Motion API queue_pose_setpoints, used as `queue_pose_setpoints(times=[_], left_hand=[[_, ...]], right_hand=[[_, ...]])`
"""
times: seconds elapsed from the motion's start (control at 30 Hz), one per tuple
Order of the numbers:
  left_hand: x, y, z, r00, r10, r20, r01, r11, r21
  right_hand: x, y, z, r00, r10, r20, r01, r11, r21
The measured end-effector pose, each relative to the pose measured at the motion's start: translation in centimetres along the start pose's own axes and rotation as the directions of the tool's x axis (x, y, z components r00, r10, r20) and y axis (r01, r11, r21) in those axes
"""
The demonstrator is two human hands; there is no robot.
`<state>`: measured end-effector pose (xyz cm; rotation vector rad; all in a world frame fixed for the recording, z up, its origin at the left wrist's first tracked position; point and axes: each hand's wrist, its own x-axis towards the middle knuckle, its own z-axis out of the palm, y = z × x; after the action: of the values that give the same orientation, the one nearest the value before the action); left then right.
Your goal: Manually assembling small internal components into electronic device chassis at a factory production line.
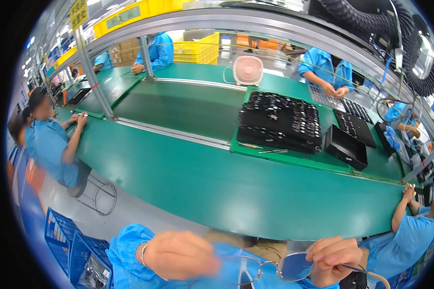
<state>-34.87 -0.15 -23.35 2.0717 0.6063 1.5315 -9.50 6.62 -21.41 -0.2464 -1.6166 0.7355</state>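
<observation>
The fingers of the right hand (335, 260) pinch the right side of a pair of wire-rimmed glasses (294, 266), on the near side of the green table (212, 192). The left hand (181, 254) is blurred beside their left lens; whether its fingers pinch them I cannot tell. Farther out, to the right, a black box (341, 153) sits; beyond, a pink fan (248, 71).

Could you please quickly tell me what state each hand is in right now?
Left hand: curled and blurred, close by the eyeglasses; whether it grips them cannot be told.
Right hand: closed, holding the eyeglasses.
</observation>
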Motion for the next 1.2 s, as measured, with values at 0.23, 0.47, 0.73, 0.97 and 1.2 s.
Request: queue_pose_setpoints(times=[0.23,0.47,0.73,0.97,1.2], left_hand=[[-0.5,0.2,-3.4,0.936,0.335,-0.105,-0.304,0.922,0.238],[3.2,2.9,-3.0,0.887,0.338,-0.314,-0.315,0.941,0.124],[3.7,4.4,-2.1,0.936,0.238,-0.259,-0.251,0.968,-0.017],[4.6,3.4,0.3,0.928,0.327,-0.177,-0.35,0.929,-0.119],[2.3,-3.6,2.1,0.967,0.252,-0.023,-0.251,0.967,0.034]], right_hand=[[3.4,2.5,4.5,0.975,-0.221,-0.005,0.213,0.938,0.273],[5.9,0.7,5.5,0.965,-0.259,0.05,0.235,0.929,0.287],[5.9,1.5,3.9,0.888,-0.459,0.031,0.404,0.811,0.423],[4.3,-0.3,1.4,0.882,-0.472,-0.021,0.452,0.83,0.326],[1.5,8.2,-1.9,0.971,-0.219,-0.097,0.182,0.937,-0.299]])
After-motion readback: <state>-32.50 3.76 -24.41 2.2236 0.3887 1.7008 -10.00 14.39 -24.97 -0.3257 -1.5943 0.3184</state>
